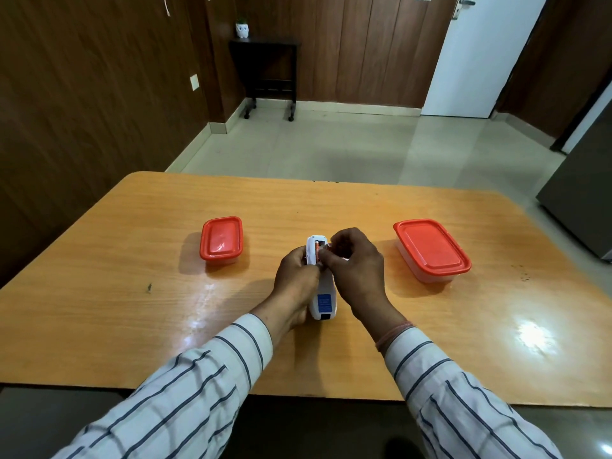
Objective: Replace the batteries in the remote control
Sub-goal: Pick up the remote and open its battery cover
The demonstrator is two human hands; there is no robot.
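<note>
Both hands met over the middle of the wooden table (pixel 132 260), and the white remote (pixel 323 293) sat between them, back side up, its far end pointing away from the person. The left hand (pixel 298 279) was wrapped around the remote's left edge, fingers closed on the body, holding it just above or on the tabletop; which of the two could not be told. The battery bay at the far end lay open, and one orange battery (pixel 317 251) was seated in it, lying lengthwise along the left slot. The right hand (pixel 356 270) curled over the right side of that bay, fingertips pinched together on something small and reddish right at the opening; it looked like a second battery, though the fingers hid most of it. A blue label (pixel 324 302) showed on the remote's near half, below the hands.

Off to the left, well apart from the hands, stood a small clear box with a red lid (pixel 221 239), shut. To the right, also well apart, stood a larger red-lidded box (pixel 432 250), shut as well. Striped sleeves (pixel 205 376) covered both forearms.
</note>
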